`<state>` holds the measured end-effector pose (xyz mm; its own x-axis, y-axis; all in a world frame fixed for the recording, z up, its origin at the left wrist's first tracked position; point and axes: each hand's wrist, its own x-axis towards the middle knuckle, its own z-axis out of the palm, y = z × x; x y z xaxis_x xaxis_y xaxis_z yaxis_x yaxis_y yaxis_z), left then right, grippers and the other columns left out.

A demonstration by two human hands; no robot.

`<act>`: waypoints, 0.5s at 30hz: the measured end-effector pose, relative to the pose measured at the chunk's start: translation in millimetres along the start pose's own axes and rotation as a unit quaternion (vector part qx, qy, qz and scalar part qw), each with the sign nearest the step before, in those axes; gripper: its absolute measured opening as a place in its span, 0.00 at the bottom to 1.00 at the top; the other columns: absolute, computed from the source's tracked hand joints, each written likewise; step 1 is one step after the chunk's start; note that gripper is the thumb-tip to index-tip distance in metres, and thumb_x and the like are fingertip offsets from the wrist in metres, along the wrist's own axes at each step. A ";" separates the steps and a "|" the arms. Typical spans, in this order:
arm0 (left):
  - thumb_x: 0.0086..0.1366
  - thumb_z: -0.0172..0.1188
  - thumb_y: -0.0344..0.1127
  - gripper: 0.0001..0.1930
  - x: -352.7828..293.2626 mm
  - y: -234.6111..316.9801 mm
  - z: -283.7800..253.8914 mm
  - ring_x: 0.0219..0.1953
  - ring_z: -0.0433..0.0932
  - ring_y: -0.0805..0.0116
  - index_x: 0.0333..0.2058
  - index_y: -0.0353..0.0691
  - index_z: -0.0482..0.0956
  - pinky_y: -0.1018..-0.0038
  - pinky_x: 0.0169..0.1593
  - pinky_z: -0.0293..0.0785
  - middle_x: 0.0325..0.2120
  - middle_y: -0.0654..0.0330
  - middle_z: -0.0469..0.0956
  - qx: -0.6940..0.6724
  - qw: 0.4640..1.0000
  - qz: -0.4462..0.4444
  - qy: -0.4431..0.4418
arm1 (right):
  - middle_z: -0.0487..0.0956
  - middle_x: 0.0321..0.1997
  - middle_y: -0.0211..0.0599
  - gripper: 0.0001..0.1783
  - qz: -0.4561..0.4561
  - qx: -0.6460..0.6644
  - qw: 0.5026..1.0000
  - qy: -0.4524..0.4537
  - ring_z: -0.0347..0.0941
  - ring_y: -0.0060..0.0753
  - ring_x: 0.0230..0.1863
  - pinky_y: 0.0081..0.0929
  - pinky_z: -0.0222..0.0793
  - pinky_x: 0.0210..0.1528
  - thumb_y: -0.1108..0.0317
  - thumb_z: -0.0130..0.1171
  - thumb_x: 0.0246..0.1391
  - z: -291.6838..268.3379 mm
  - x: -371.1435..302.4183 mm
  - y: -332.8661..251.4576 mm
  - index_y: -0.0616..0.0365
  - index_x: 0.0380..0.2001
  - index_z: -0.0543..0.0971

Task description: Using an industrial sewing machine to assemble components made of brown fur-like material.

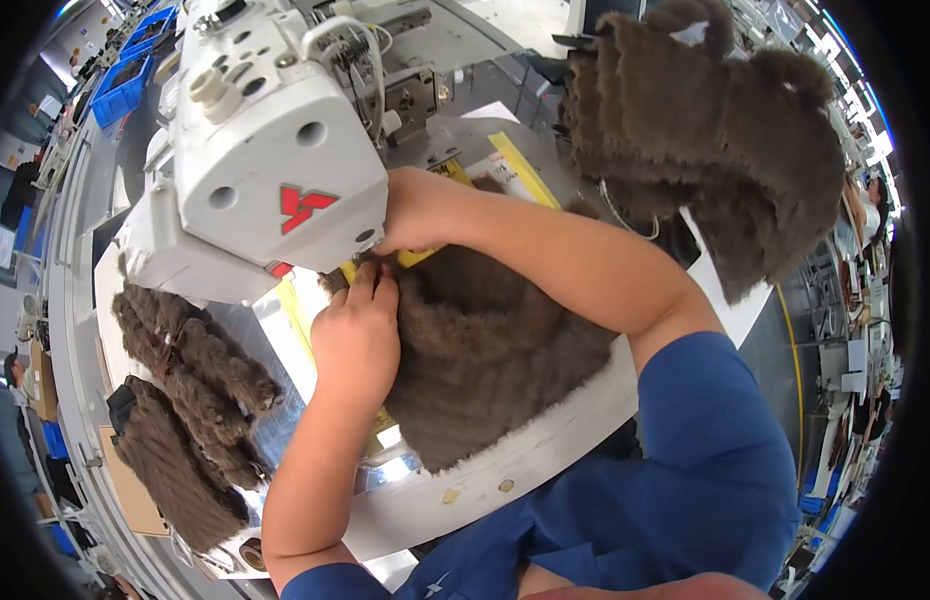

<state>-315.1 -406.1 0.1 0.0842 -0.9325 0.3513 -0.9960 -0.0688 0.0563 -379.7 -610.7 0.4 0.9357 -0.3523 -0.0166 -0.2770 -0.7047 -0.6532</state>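
Note:
A piece of brown fur fabric (505, 370) lies on the white sewing table (595, 405) in front of me. My left hand (357, 330) presses its fingertips on the fabric's left edge, close under the head of a white sewing machine (275, 150). Reaching across the fabric, my right hand (425, 208) is beside the machine's near end. Its fingers are mostly hidden by the machine and the wrist, so what they grip cannot be made out. The needle area is also hidden. Yellow tape strips (525, 170) mark the table around the hands.
Brown fur pieces (185, 360) lie at the left, with a folded ribbed fur piece (175, 460) nearer me. A large stack of brown fur (705, 140) hangs at the right. Blue crates (122, 92) stand far left. A yellow floor line (793, 360) runs along the right.

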 end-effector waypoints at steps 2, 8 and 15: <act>0.60 0.58 0.28 0.18 1.6 -2.6 3.1 0.37 0.86 0.56 0.49 0.36 0.83 0.65 0.38 0.83 0.52 0.53 0.83 0.005 1.000 -0.006 -0.008 | 0.80 0.19 0.50 0.12 0.063 0.049 0.996 -0.037 0.80 0.44 0.19 0.38 0.77 0.26 0.66 0.69 0.43 -7.4 -3.3 -5.1 0.66 0.20 0.82; 0.60 0.56 0.27 0.14 7.7 -6.5 1.2 0.38 0.87 0.56 0.45 0.37 0.82 0.64 0.38 0.83 0.53 0.53 0.83 -0.012 1.000 -0.023 -0.018 | 0.83 0.20 0.42 0.09 0.154 0.123 0.978 -0.072 0.81 0.35 0.19 0.33 0.78 0.22 0.71 0.67 0.49 -18.5 -8.5 -20.3 0.65 0.32 0.82; 0.58 0.53 0.22 0.21 9.6 -6.5 -5.7 0.47 0.84 0.47 0.51 0.40 0.79 0.59 0.47 0.82 0.60 0.56 0.79 -0.063 0.987 -0.095 -0.116 | 0.83 0.23 0.40 0.07 0.178 0.154 0.970 -0.054 0.82 0.33 0.22 0.33 0.78 0.22 0.71 0.68 0.52 -16.3 -5.8 -18.5 0.63 0.32 0.81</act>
<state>-307.6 -412.6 8.5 0.2465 -0.9640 0.0995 -0.9501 -0.2200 0.2213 -383.6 -605.6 24.9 0.8142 -0.4621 -0.3515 -0.5247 -0.3265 -0.7862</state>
